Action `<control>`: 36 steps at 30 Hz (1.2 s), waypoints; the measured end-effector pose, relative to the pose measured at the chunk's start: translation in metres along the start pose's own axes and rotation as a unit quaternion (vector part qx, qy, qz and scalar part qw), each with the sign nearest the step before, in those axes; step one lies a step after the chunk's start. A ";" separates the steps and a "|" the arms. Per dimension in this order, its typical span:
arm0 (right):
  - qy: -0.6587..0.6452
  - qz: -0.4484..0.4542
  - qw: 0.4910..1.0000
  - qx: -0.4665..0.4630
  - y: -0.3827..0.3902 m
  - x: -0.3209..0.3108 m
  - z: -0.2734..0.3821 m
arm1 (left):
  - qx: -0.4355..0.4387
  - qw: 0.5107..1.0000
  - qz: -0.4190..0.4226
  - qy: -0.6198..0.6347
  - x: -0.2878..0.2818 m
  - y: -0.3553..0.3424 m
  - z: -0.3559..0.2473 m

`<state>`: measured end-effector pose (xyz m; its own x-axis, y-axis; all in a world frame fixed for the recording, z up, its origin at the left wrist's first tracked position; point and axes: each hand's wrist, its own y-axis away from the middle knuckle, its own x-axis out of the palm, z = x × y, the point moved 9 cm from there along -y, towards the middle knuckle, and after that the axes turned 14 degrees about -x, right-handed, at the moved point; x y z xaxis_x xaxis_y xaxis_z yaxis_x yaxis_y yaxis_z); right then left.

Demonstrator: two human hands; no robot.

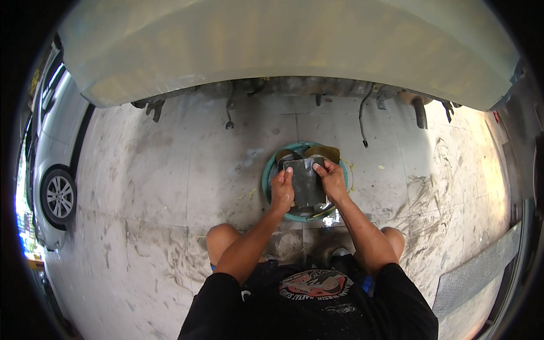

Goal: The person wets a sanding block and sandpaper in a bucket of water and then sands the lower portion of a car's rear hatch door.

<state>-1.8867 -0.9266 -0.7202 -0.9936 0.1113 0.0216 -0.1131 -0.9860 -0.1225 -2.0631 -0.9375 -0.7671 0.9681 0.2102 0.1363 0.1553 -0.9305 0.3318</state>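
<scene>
2 hands (pixel 282 190) (pixel 333 181), 1 held sheet (pixel 307 184), 1 rnd basin (pixel 266 178), 1 slvr car (pixel 60 127), 1 vis. whl (pixel 59 197).

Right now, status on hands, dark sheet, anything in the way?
Left hand, right hand gripping dark sheet. Sheet over teal basin. Brown sheet just beyond; nothing visibly blocking.

Your view is fairly bright, but the light is not even. To your right, the floor (pixel 479 170) takes a warm, yellowish glow; at the far left edge, a strip is burned to white. Below the panel (pixel 294 42) lies a soft shadow. Small glare shines at the tub's (pixel 266 184) near side. Black surrounds your round picture, and straight lines bend toward its rim.
</scene>
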 end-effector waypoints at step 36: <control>-0.091 0.333 0.935 0.076 0.026 0.027 0.013 | -0.211 0.939 0.161 0.219 -0.016 -0.015 -0.026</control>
<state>-1.9162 -0.9513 -0.7100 -0.8238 -0.5438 0.1604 0.5471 -0.8367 -0.0266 -2.0866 -0.9192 -0.7496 0.7634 0.1270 0.6333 -0.3131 -0.7848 0.5348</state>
